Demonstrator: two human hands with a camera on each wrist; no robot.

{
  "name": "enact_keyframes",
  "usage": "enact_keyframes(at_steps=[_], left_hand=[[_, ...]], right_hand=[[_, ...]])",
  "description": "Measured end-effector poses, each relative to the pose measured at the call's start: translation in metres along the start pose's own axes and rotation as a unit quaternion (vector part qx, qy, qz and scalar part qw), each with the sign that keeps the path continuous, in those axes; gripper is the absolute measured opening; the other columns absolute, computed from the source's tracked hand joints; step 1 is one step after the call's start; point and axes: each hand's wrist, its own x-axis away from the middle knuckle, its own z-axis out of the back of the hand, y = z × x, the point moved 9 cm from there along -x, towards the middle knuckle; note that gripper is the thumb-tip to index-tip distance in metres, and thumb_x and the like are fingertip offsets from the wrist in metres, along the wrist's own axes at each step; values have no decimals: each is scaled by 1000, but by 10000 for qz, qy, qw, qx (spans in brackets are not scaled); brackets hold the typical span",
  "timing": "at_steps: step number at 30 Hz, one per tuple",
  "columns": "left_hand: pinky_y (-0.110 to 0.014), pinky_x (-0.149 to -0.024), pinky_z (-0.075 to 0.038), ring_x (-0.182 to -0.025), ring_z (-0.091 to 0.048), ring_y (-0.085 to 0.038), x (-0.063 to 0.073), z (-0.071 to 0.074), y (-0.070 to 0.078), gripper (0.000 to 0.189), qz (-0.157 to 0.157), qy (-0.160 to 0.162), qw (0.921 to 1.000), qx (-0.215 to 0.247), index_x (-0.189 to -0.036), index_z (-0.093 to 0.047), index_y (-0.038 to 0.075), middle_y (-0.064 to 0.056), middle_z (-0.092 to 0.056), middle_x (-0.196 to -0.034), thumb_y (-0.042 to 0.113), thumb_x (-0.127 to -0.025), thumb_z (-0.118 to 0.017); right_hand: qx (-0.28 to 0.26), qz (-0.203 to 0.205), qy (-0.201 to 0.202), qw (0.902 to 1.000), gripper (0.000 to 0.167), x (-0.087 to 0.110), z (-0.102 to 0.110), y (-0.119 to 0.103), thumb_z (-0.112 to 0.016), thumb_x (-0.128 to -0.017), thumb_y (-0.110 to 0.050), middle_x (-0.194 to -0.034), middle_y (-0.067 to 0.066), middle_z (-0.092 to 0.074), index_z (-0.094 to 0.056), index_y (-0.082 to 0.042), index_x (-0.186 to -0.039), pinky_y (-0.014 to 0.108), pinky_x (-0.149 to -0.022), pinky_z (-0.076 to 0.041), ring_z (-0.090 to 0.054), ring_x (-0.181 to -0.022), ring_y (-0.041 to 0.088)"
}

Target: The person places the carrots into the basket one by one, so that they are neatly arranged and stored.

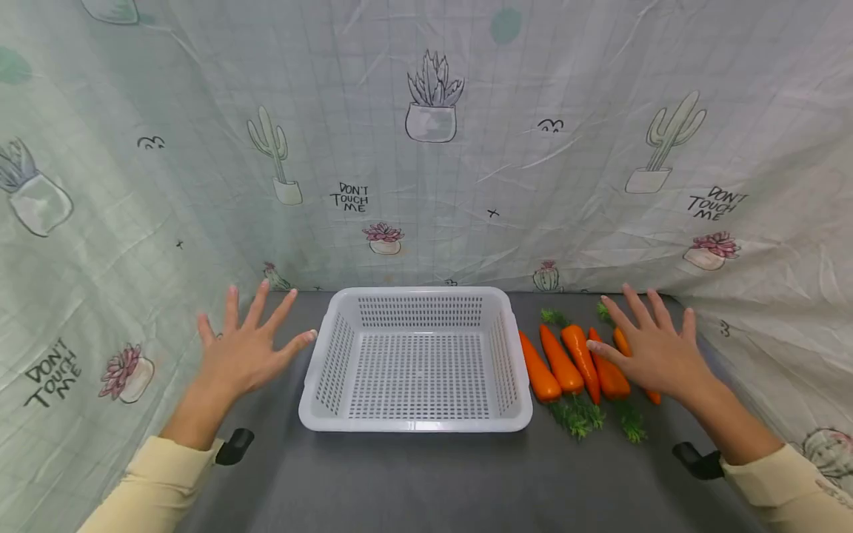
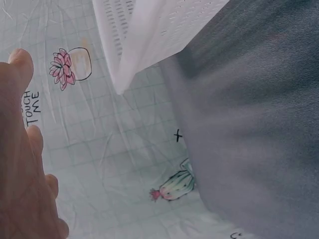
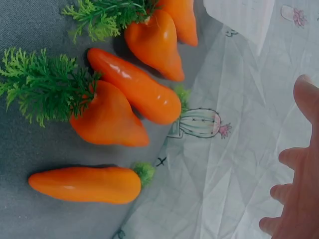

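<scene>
A white plastic basket [image 1: 416,426] with slotted walls stands in the middle of the grey table. To its right lie several orange toy carrots [image 1: 562,359] with green tops, side by side, some pointing away and some toward me. My left hand [image 1: 243,359] hovers left of the basket, fingers spread, holding nothing. Fingers also spread, my right hand [image 1: 656,348] is held over the rightmost carrots and partly hides them. In the right wrist view a single carrot [image 3: 84,184] lies apart from the others, and the right hand [image 3: 299,184] shows at the edge, touching none of them.
A pale cloth [image 1: 426,185] printed with cacti and lettering hangs behind the table and along both sides. The grey tabletop [image 1: 426,481] stretches in front of the basket. Dark straps [image 1: 235,446] show at both wrists.
</scene>
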Motion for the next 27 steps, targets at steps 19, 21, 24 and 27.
enact_keyframes(at_steps=[19, 21, 24, 27], left_hand=[[-87, -109, 9, -158, 14, -54, 7, -19, 6, 89, -153, -199, 9997, -15, -168, -10, 37, -11, 5, -177, 83, -96, -36], [-86, -110, 10, -158, 13, -54, 9, -24, 6, 89, -171, -250, 9995, -6, -168, -12, 36, -11, 5, -178, 82, -96, -38], [-84, -111, 11, -158, 12, -54, 11, -29, 6, 90, -168, -305, 9994, 37, -168, -14, 35, -11, 3, -178, 82, -96, -39], [-84, -111, 10, -158, 9, -55, 12, -31, 5, 90, -156, -274, 9995, 35, -168, -15, 34, -12, 2, -177, 82, -95, -40]], right_hand=[[-138, 103, 29, 9998, 92, 6, -16, -23, -48, -98, -75, -176, 18, -6, -21, -22, -168, 85, -110, 8, -1, -158, 53], [-136, 120, -9, 9998, 92, 6, -19, -25, -47, -98, -75, -176, 19, -6, -21, -22, -168, 85, -110, 8, -2, -158, 53], [-107, 174, -60, 9998, 92, 7, -22, -28, -47, -98, -75, -176, 19, -6, -21, -22, -168, 85, -110, 8, -2, -158, 53], [-67, 235, -37, 9997, 91, 7, -23, -30, -47, -99, -75, -176, 19, -7, -21, -21, -168, 85, -110, 8, -1, -159, 52]])
